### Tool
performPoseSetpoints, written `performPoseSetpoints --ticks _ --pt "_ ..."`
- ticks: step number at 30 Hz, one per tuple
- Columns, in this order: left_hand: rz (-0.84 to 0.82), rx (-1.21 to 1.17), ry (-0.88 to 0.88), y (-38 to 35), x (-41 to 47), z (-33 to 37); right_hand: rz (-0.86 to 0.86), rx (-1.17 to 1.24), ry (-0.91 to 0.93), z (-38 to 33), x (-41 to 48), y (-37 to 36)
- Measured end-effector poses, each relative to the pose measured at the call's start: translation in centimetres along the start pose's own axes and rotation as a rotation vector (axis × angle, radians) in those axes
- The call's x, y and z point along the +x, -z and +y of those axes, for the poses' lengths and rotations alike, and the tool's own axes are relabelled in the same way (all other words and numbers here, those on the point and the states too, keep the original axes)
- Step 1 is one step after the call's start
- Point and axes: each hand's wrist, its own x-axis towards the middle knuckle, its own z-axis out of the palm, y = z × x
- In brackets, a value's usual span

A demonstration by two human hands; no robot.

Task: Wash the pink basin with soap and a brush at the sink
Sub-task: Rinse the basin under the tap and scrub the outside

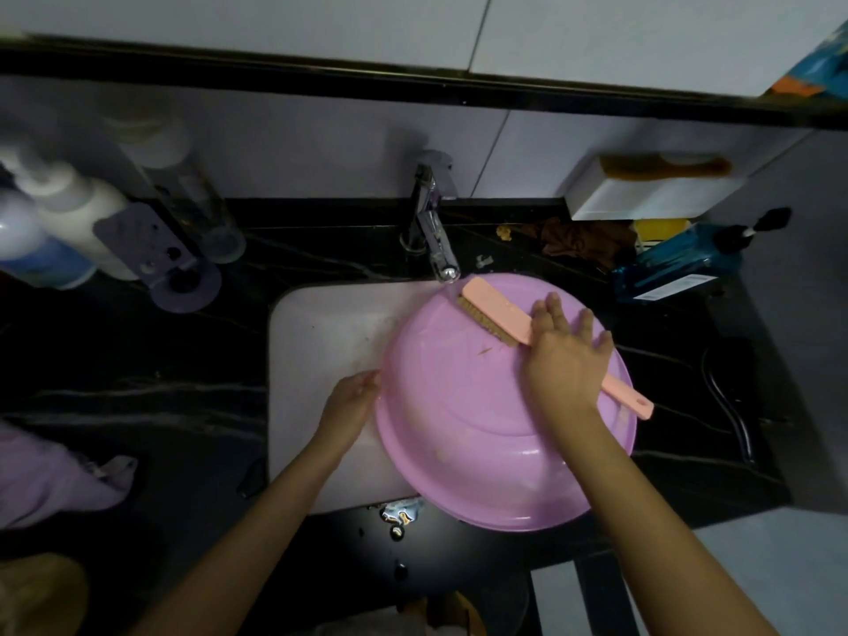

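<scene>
Pink basin (459,429): tilted over the sink (321,342), right part overhanging the dark surface (137,383).
Brush (495,309): long axis runs from faucet (433,231) toward the basin's right rim, bristles down.
Right hand (566,360): fingers spread flat, pressing the handle.
Left hand (351,399): gripping the left rim.
Open room: down-left across the basin.

The right half of the white rectangular sink (321,351) is covered by the round pink plastic basin (495,442), which overhangs the black veined counter (137,369) on the right; only the sink's left part is left open. Room behind is narrowed by the chrome tap (433,231), its spout ending just above the basin's far rim. The counter's left rear is crowded by white and clear bottles (78,213), its right rear by a blue pump bottle (674,263) and a brown cloth (583,241).
</scene>
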Motion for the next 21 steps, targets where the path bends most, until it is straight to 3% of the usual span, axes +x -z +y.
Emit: performPoseSetpoints --ticks 3,8,14,17,21 --pt "-0.079 -0.16 0.218 -1.5 -0.5 0.1 -0.03 -0.001 -0.022 -0.1 -0.7 0.3" --pt "-0.132 -0.395 0.125 -4.1 -1.1 2.9 -0.083 -0.084 -0.103 0.9 -1.8 1.2" --pt "-0.124 -0.561 0.188 -5.7 1.9 6.4 -0.019 0.021 0.104 2.7 -1.5 1.0" --pt "-0.143 -0.379 0.158 -5.6 3.3 6.8 0.023 0.044 0.131 2.4 -0.7 0.4" --pt "-0.152 -0.268 -0.104 -5.4 2.6 9.4 0.048 0.069 0.117 2.4 -0.7 -0.1"
